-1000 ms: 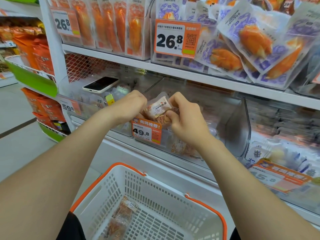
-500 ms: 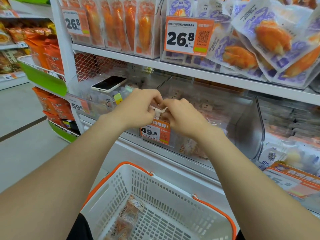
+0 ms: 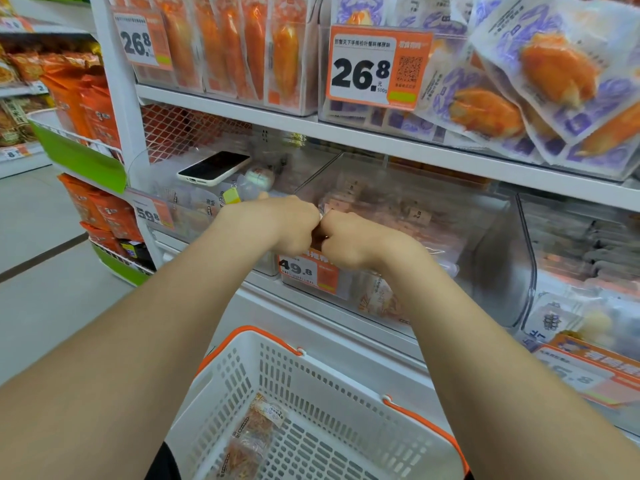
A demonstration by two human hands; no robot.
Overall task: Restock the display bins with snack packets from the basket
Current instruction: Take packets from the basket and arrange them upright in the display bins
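Shelf-front: curled left hand [image 3: 285,226] and right hand [image 3: 351,240] are touching over the clear plastic bin [image 3: 498,265], whatever they grip hidden; translucent snack packets [image 3: 258,433] are waiting in the white plastic basket [image 3: 346,386].

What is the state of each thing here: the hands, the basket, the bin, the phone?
Left hand: fingers curled, pinching a mostly hidden snack packet.
Right hand: curled, pinching the same packet.
Basket: nearly empty, few leftover packets.
49.8 bin: partly filled.
Phone: lying flat, screen dark.
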